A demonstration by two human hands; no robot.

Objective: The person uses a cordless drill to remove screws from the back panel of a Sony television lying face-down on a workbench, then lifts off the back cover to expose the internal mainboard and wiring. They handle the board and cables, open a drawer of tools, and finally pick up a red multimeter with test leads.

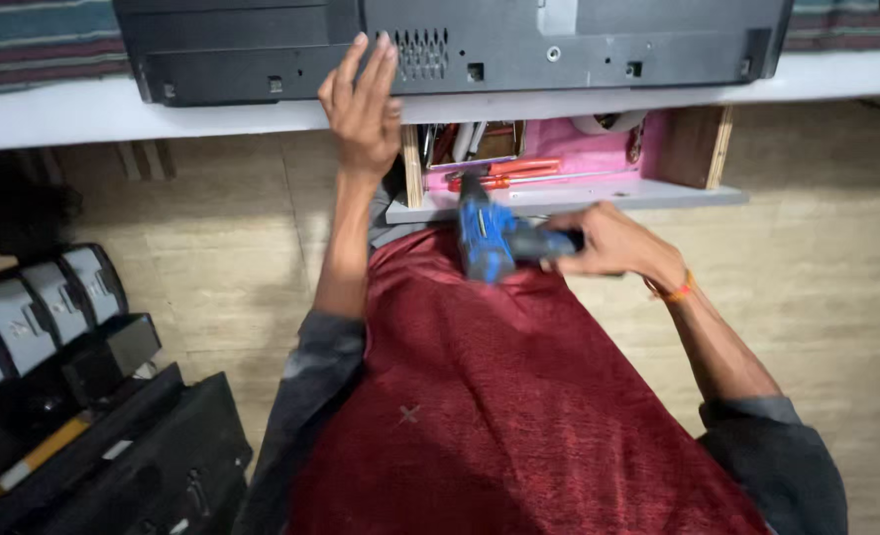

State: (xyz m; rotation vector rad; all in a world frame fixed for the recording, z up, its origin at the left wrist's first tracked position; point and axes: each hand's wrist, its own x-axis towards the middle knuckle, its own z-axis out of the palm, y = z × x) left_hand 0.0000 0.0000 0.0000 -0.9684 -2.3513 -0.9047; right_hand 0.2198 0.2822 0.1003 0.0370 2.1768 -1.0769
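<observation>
left hand (363, 109): fingers spread flat on the dark flat-panel casing (460, 45) at the workbench (113, 114) front edge, steadying it. right hand (613, 243): wrapped around blue cordless drill (490, 238), held over the open drawer (569, 198) with red-handled screwdrivers (519, 173).

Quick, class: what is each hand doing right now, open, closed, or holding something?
Left hand: open, flat on the dark device.
Right hand: closed around the blue drill.
</observation>
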